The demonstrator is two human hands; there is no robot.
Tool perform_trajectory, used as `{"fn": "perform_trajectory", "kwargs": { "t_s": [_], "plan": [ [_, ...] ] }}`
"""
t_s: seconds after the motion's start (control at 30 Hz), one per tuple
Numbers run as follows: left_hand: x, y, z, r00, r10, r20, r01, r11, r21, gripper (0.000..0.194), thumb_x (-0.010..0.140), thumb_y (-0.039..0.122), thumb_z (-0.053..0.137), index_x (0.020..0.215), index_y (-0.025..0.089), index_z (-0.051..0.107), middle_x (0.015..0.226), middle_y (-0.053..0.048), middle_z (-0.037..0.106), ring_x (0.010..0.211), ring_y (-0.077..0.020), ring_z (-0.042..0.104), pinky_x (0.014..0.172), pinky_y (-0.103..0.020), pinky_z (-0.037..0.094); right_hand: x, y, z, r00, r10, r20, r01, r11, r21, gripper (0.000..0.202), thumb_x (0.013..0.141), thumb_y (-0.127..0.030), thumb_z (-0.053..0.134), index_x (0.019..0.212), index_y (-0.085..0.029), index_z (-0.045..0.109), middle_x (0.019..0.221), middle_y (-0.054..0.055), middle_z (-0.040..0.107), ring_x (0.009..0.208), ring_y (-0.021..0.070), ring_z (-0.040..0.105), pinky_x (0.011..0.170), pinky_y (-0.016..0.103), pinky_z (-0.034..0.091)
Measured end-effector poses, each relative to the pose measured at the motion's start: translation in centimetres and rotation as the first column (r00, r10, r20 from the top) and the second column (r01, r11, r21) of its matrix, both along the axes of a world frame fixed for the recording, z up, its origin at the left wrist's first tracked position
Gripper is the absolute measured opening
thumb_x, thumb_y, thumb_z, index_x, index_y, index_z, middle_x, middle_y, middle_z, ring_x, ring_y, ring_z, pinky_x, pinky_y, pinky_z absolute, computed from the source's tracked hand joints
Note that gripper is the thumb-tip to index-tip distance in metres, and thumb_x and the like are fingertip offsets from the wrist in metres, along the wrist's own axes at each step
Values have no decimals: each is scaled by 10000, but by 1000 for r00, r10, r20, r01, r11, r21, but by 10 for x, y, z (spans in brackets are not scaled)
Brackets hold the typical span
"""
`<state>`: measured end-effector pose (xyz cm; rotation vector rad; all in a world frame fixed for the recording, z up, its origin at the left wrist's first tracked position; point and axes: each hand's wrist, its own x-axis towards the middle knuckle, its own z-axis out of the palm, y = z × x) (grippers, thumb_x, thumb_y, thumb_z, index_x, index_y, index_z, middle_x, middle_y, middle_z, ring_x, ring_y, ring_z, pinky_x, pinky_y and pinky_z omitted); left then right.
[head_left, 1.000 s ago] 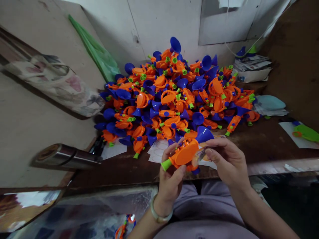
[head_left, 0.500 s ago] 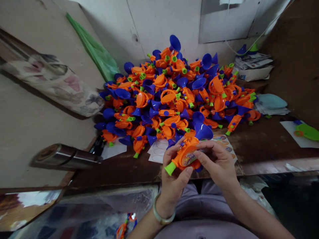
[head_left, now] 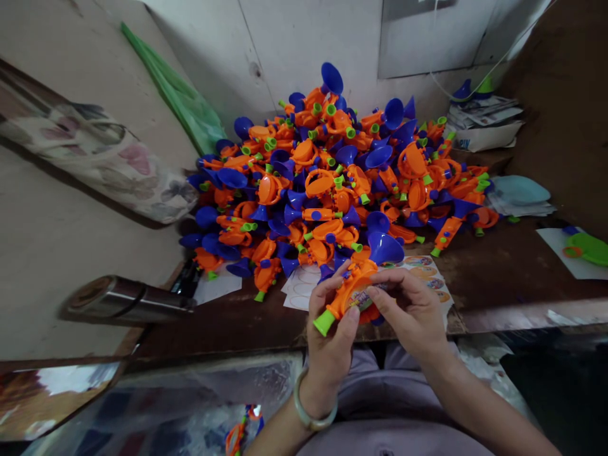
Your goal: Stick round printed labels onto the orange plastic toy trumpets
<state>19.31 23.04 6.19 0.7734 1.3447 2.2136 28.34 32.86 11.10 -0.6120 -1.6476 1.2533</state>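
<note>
An orange toy trumpet (head_left: 354,285) with a blue bell and a green mouthpiece is held above the table's front edge, its mouthpiece pointing down and left. My left hand (head_left: 332,323) is wrapped round its body, the thumb resting on the patterned sticker (head_left: 361,299) on its side. On the right, my right hand (head_left: 411,310) has its fingers and thumb on the sticker's right edge and the trumpet body. Just behind lie a sheet of oval stickers (head_left: 430,278) and a white sheet with oval outlines (head_left: 300,288).
A large heap of similar toy trumpets (head_left: 320,183) covers the table's middle. A metal flask (head_left: 128,297) lies at the left. Papers with a light blue dish (head_left: 520,190) and a green toy part (head_left: 586,249) are at the right.
My left thumb has moved up onto the sticker from the trumpet's lower edge. The trumpet and my right hand have shifted slightly left.
</note>
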Motion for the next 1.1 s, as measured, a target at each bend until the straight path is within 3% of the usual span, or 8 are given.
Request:
{"fn": "perform_trajectory", "kwargs": {
  "t_s": [0.23, 0.43, 0.57, 0.67, 0.77, 0.87, 1.0, 1.1],
  "plan": [
    [4, -3, 4, 999, 40, -29, -40, 999, 0, 313, 949, 324, 795, 1253, 312, 725, 1431, -69, 703, 1361, -290, 666, 1161, -426, 538, -1, 3, 3, 992, -117, 53, 83, 899, 430, 137, 915, -131, 744, 969, -256, 755, 826, 0, 804, 645, 148, 690, 614, 267, 569],
    [3, -4, 8, 994, 69, -89, -70, 998, -6, 302, 951, 329, 795, 1245, 301, 731, 1408, -82, 720, 1363, -302, 668, 1144, -428, 545, 0, 3, 2, 988, -144, 60, 91, 842, 531, 131, 951, -152, 725, 1005, -272, 734, 844, 10, 801, 715, 183, 711, 650, 316, 583],
    [3, -4, 4, 996, 59, -74, -59, 998, 6, 318, 945, 298, 804, 1254, 300, 730, 1425, -79, 709, 1380, -303, 659, 1160, -424, 532, 2, 5, -4, 969, -218, 121, 106, 799, 591, 100, 994, -235, 693, 1071, -294, 717, 886, 27, 766, 831, 225, 719, 779, 385, 620],
    [4, -5, 1, 996, 76, -39, -76, 997, 10, 315, 948, 293, 797, 1255, 309, 729, 1411, -64, 716, 1351, -278, 679, 1151, -401, 543, 2, 9, -7, 925, -365, 103, 234, 763, 603, 500, 969, -382, 758, 1423, -299, 568, 1289, 125, 668, 1143, 311, 684, 938, 495, 620],
    [3, -6, 3, 995, 94, -11, -94, 996, 1, 331, 904, 304, 842, 1220, 307, 741, 1380, -56, 736, 1327, -270, 696, 1142, -388, 556, -1, 20, -10, 914, -382, 137, 240, 781, 577, 899, 922, -529, 795, 1637, -315, 293, 1642, 198, 350, 1499, 435, 443, 1094, 633, 541],
    [-3, -4, 13, 986, 53, 157, -56, 998, 17, 367, 841, 320, 899, 1174, 323, 745, 1316, -30, 779, 1197, -259, 771, 1030, -378, 633, -2, 39, -22, 907, -388, 162, 226, 775, 590, 829, 971, -536, 733, 1635, -306, 292, 1716, 193, 231, 1617, 469, 244, 1210, 715, 393],
    [-15, 3, 30, 843, -12, 537, -3, 1000, 28, 310, 875, 354, 858, 1156, 283, 749, 1180, -39, 836, 1025, -243, 833, 838, -310, 687, 1, 55, -44, 898, -425, 113, 321, 809, 492, 645, 1038, -442, 638, 1594, -271, 358, 1607, 195, 426, 1509, 392, 449, 1175, 659, 450],
    [-18, 7, 36, 775, 28, 631, -34, 999, -3, 271, 918, 320, 799, 1172, 234, 757, 1178, -75, 842, 1040, -231, 830, 801, -256, 676, 4, 47, -53, 931, -332, 155, 240, 872, 426, 577, 1037, -448, 614, 1544, -241, 431, 1536, 179, 532, 1412, 345, 550, 1137, 591, 498]
  ]
}}
